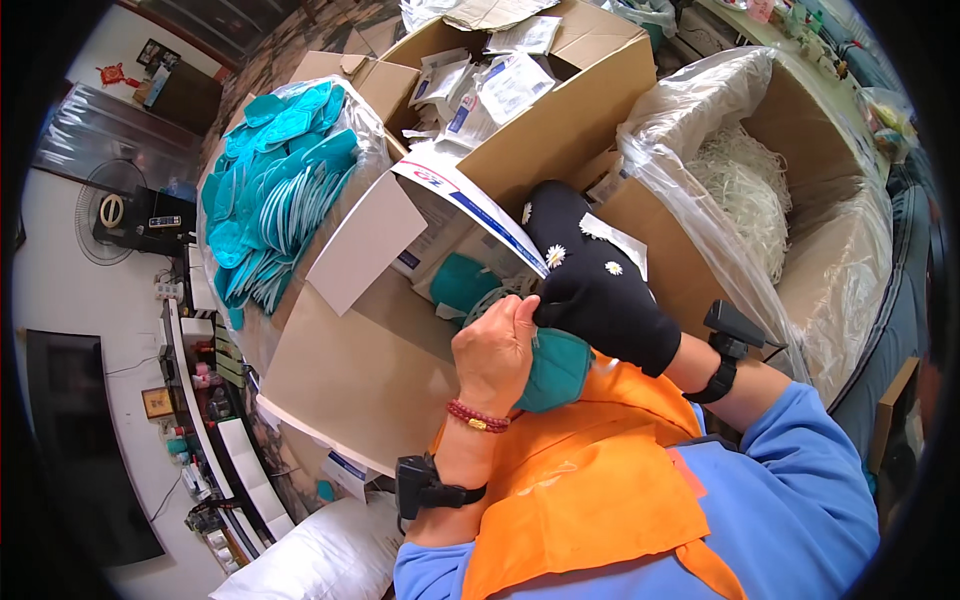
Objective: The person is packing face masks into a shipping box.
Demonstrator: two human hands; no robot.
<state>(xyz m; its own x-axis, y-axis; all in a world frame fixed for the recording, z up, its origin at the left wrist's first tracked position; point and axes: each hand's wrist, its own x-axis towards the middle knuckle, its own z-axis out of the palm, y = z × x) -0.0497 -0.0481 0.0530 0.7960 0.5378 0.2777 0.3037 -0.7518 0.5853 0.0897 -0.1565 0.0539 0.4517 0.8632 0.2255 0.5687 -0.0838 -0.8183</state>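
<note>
My left hand (493, 350), bare with a red bead bracelet, is closed on a teal cup-shaped face mask (556, 372) in front of my orange apron. My right hand (595, 290), in black cloth with white daisies, meets it at the mask's upper edge; its fingers curl down and are mostly hidden. Just beyond my hands, another teal mask (465, 284) with white ear loops lies in a small open carton (360, 380). White packets lie deeper in that carton. A white slip (618, 246) shows beside my right hand.
At the left, a lined box holds a heap of teal masks (285, 170). Ahead, a cardboard box (580, 105) contains white packets (515, 88). On the right, a plastic-lined box (690, 190) holds white ear-loop strands (740, 195). A white pillow-like bag (320, 555) lies lower left.
</note>
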